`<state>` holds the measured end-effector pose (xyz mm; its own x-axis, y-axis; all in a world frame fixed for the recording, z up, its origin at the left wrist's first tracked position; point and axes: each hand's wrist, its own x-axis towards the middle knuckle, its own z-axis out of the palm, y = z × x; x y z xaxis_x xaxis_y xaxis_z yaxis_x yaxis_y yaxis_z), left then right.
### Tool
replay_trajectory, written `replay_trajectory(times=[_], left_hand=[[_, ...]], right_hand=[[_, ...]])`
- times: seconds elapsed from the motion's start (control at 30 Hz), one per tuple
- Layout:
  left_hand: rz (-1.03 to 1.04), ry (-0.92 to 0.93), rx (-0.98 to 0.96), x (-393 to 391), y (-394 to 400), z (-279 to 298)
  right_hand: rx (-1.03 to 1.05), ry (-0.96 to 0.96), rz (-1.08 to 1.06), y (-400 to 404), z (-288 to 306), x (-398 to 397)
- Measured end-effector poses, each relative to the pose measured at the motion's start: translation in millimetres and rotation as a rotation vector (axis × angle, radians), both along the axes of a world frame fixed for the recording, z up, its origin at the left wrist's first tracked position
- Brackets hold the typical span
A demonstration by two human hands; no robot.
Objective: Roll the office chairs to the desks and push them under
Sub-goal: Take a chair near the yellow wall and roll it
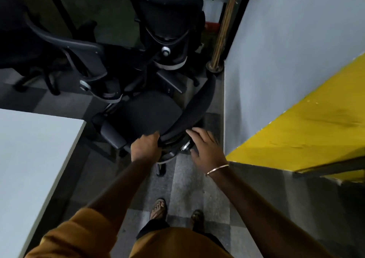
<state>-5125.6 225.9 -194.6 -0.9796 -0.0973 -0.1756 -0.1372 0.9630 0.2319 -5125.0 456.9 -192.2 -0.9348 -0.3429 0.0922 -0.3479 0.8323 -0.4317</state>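
Note:
A black office chair (150, 111) stands just in front of me, its curved backrest toward me. My left hand (146, 147) grips the top edge of that backrest at its left end. My right hand (205, 149) hovers over the backrest's right part with fingers spread and relaxed, fingertips at the rim. Two more black office chairs stand behind it: one (167, 26) at the back centre, one (65, 46) at the left. A pale desk top (29, 159) fills the lower left.
A grey wall with a yellow band (296, 109) runs close along the right side. A bamboo-like pole on a round base (214, 66) stands at the wall's corner. My sandalled feet are on checked grey carpet tiles (187, 188). Dark desk panels close the back.

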Motion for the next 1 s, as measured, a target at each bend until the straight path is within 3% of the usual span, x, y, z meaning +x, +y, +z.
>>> replay_trajectory(times=[0.1,0.33,0.73,1.0], left_hand=[[0.057,0.038,0.003,33,3,-4],[0.146,0.09,-0.024,134,45,3],[0.12,0.135,-0.041,267,67,-9],[0.15,0.118,-0.118,343,21,-16]], right_hand=[[0.074,0.096,0.071,9,11,-18],[0.369,0.072,0.274,59,-15,-39],[0.424,0.08,0.506,84,-8,71],[0.394,0.018,0.389,62,-5,192]])
